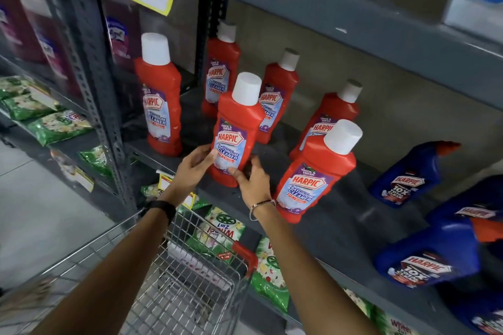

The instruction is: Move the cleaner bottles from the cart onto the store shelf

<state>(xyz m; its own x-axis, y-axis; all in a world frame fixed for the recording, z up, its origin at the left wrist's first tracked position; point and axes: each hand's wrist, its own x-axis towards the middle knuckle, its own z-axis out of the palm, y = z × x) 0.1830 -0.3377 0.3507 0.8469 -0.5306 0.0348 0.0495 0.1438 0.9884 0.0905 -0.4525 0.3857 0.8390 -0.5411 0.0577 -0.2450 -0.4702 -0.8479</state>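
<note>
Both hands pinch one red cleaner bottle [236, 130] upright at the front edge of the grey shelf [313, 198]: left hand [194, 164] on its left side, right hand [251, 181] at its base, above the wire cart [190, 266].

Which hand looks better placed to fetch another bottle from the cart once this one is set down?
Probably the left hand. It sits directly above the wire shopping cart, while the right hand is further along the grey metal shelf, steadying the red white-capped cleaner bottle that both hold.
</note>
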